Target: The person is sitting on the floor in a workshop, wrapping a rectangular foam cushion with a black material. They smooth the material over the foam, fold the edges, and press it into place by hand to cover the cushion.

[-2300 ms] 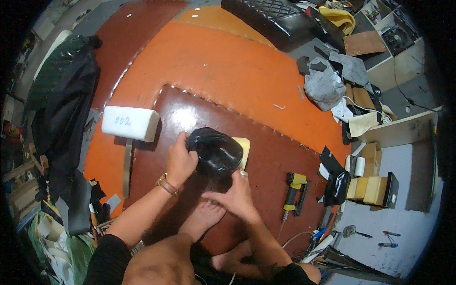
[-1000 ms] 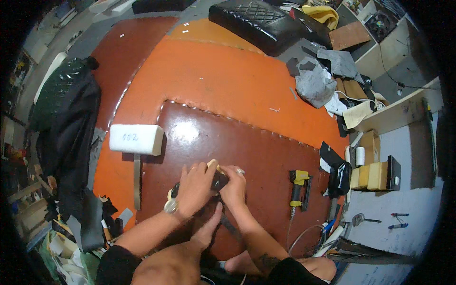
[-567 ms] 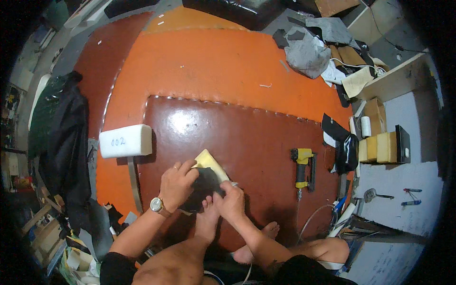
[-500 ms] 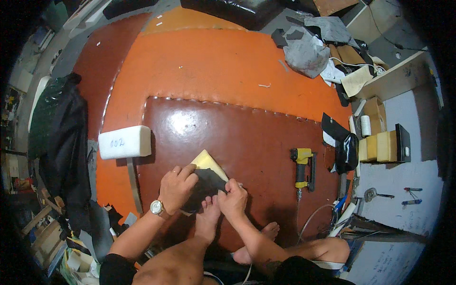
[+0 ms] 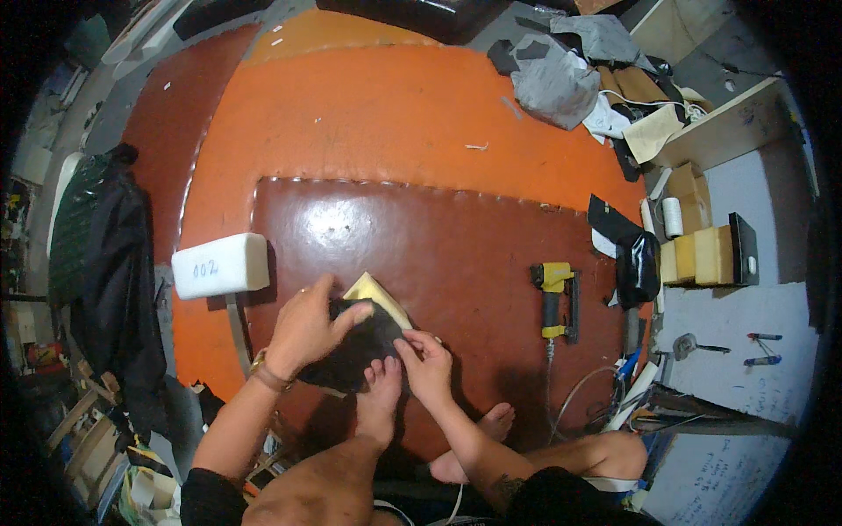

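A dark piece of sheet material, like fabric or leatherette point(image 5: 346, 364), lies over a pale yellow foam piece point(image 5: 386, 296), whose far edge and corner stick out beyond it. My left hand point(image 5: 305, 331) is open over the left side of the dark sheet, thumb stretched toward the foam and fingers apart. It wears a ring and a wristwatch. At the sheet's right corner my right hand point(image 5: 427, 366) pinches the edge between thumb and fingers, close beside the foam. My bare foot point(image 5: 380, 394) rests against the sheet's near edge.
A white foam block point(image 5: 221, 266) stands left of my hands beside a flat strip point(image 5: 237, 333). To the right lies a yellow-and-black air stapler point(image 5: 554, 302) with its hose. Black material point(image 5: 114, 272) is heaped at far left; yellow foam blocks point(image 5: 702, 257) sit at right.
My left hand has lifted off the foam's edge and spread its fingers, shifting left. The right hand stays at the corner with its fingers loosened slightly. The whole view has shifted a little.
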The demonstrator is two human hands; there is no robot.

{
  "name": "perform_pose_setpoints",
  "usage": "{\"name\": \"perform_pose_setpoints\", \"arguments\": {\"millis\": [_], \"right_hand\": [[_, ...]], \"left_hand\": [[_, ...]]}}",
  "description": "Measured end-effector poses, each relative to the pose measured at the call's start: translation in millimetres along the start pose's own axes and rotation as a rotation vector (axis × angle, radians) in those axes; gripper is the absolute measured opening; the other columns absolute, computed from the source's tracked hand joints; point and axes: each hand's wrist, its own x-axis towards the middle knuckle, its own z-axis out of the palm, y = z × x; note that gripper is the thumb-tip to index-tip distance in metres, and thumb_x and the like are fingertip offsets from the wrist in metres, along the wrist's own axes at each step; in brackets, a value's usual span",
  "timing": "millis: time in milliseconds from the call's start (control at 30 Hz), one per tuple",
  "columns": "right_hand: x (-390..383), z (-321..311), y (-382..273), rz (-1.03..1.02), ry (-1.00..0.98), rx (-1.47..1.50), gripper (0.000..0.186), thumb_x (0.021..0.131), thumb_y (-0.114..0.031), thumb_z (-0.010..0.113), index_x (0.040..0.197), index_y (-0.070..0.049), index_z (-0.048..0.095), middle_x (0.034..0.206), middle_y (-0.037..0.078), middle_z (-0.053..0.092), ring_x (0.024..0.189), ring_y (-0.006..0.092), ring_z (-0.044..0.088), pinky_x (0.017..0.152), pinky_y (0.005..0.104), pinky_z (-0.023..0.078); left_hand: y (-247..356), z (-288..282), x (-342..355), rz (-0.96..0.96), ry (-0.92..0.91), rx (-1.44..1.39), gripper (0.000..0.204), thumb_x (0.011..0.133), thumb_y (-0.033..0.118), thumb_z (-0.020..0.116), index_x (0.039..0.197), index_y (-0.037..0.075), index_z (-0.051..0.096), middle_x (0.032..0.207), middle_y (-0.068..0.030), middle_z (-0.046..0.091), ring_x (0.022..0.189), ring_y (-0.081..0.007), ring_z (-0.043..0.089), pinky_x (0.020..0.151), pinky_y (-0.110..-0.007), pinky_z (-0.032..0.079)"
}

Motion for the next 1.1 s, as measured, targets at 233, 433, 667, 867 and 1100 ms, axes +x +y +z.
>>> {"name": "perform_pose_setpoints", "arguments": {"millis": [233, 433, 667, 867, 1100], "right_hand": [[11.2, -1.8, -13.6, 0.057, 0.027, -0.003, 0.021, 0.094, -0.012, 0.081, 0.111, -0.001, 0.079, 0.099, 0.010, 0.079, 0.087, 0.0137, 0.071, 0.081, 0.0315, 0.057], [21.8, -3.5, -13.2, 0.095, -0.070, -0.099, 0.018, 0.098, -0.009, 0.077, 0.113, 0.002, 0.076, 0.098, 0.005, 0.075, 0.083, 0.0089, 0.067, 0.074, 0.0269, 0.056], [18.6, 4.1, -40.0, 0.066, 0.092, -0.222, 0.017, 0.092, -0.014, 0.082, 0.101, -0.001, 0.075, 0.090, 0.009, 0.075, 0.080, 0.0201, 0.069, 0.074, 0.0353, 0.055], [-0.5, 2.7, -49.3, -0.414, 0.079, -0.650, 0.035, 0.088, -0.024, 0.084, 0.113, -0.003, 0.072, 0.115, 0.016, 0.071, 0.103, 0.0397, 0.067, 0.086, 0.0490, 0.057], [5.2, 8.4, -25.7, -0.468, 0.096, -0.635, 0.019, 0.095, -0.012, 0.073, 0.111, -0.001, 0.070, 0.108, 0.017, 0.071, 0.101, 0.0401, 0.067, 0.087, 0.0493, 0.057]], "left_hand": [[6.6, 20.7, 28.2, -0.085, -0.087, 0.091, 0.046, 0.084, 0.048, 0.087, 0.101, 0.005, 0.082, 0.091, -0.0216, 0.077, 0.090, -0.0397, 0.075, 0.079, -0.048, 0.058], [-6.8, 23.0, 44.2, -0.181, -0.124, 0.027, 0.045, 0.082, 0.045, 0.088, 0.101, 0.005, 0.081, 0.090, -0.0206, 0.077, 0.088, -0.0398, 0.075, 0.079, -0.049, 0.057], [-19.1, 38.6, 36.4, 0.292, 0.158, 0.176, 0.035, 0.086, 0.038, 0.084, 0.094, 0.006, 0.075, 0.093, -0.0130, 0.072, 0.096, -0.0339, 0.068, 0.085, -0.043, 0.055], [-13.4, 28.8, -1.2, 0.611, 0.248, 0.515, 0.042, 0.087, 0.036, 0.080, 0.115, 0.005, 0.073, 0.109, -0.0116, 0.072, 0.108, -0.0320, 0.066, 0.096, -0.045, 0.054], [-23.5, 31.9, 24.6, 0.428, -0.035, 0.401, 0.038, 0.088, 0.032, 0.080, 0.113, 0.005, 0.071, 0.112, -0.0151, 0.075, 0.108, -0.0355, 0.071, 0.092, -0.047, 0.057]]}}
